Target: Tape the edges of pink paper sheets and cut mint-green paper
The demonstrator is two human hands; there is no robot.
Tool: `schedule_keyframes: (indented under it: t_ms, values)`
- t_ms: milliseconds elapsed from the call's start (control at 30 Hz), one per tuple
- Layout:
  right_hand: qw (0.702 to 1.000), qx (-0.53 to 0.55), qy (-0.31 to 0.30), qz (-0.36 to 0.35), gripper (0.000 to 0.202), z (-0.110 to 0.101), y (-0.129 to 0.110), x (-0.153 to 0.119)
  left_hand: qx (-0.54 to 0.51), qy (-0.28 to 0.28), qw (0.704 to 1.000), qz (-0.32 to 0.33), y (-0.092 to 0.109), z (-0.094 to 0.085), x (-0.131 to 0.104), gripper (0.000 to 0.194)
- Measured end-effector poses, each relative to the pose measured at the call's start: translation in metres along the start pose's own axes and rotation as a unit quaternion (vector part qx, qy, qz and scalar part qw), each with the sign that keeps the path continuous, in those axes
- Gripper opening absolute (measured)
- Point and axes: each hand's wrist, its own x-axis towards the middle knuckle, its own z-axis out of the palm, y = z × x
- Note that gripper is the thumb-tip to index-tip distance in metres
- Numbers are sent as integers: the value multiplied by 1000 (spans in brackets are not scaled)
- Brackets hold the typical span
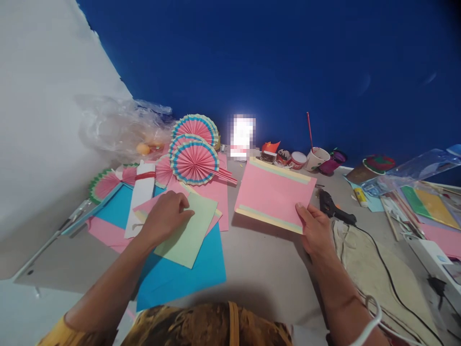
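Note:
My right hand (316, 228) grips a pink sheet of paper (275, 194) by its lower right corner, thumb on top. Pale green and yellow strips run along two of the sheet's opposite edges, and it is raised and tilted over the table. Over a light green sheet of paper (190, 235) hovers my left hand (169, 216), fingers loosely curled and thumb apart, with nothing visible in it. Beneath the green sheet lie another pink sheet with strips and a large blue sheet (201, 281). A white piece with a red band (142, 197) lies beside my left wrist.
Round pleated paper fans (194, 161) in pink, blue and cream lie at the back left, near a clear plastic bag (118, 125). Small pots and a paper cup (317, 158) line the blue wall. A black glue gun (334, 209) and its cable lie right, by a beige cloth (374, 269).

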Motion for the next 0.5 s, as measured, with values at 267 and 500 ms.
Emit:
schedule_keyframes:
  t_ms: [267, 500]
  values:
    - [1000, 4, -8, 2, 48, 1, 0, 0, -52, 7, 998, -23, 2, 2, 9, 25]
    - [1000, 28, 5, 5, 48, 1, -2, 0, -163, -6, 986, 20, 33, -8, -1, 25]
